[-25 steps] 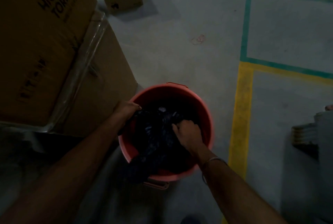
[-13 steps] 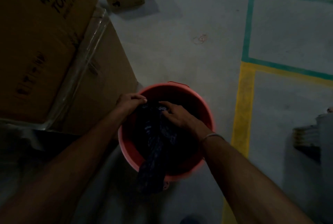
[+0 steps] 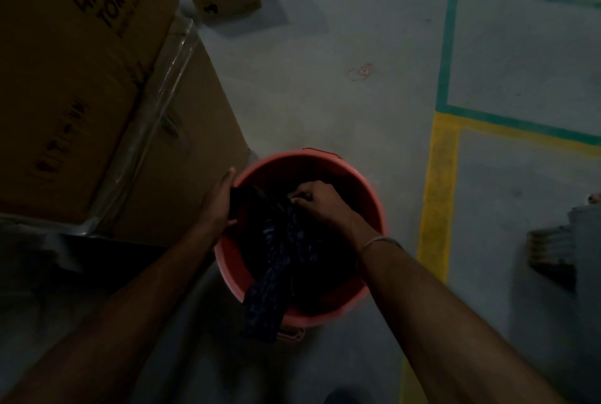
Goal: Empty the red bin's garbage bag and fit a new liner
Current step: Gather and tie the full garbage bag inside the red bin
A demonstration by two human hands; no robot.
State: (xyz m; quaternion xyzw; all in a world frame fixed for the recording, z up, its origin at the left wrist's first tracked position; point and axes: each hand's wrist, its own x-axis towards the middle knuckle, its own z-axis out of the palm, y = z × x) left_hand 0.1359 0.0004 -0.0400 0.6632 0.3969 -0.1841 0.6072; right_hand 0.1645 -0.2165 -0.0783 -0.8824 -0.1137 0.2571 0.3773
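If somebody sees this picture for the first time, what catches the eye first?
The red bin on the grey floor, low in the middle, with both hands at a black bag that spills over its near rim. Next, the yellow floor line to its right and the big cardboard box at upper left.

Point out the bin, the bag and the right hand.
bin [image 3: 364, 182]: head view, bare inner wall on the far right.
bag [image 3: 276, 241]: head view, bunched middle inside the bin.
right hand [image 3: 320, 203]: head view, back of the hand, fingers pinching the bag.
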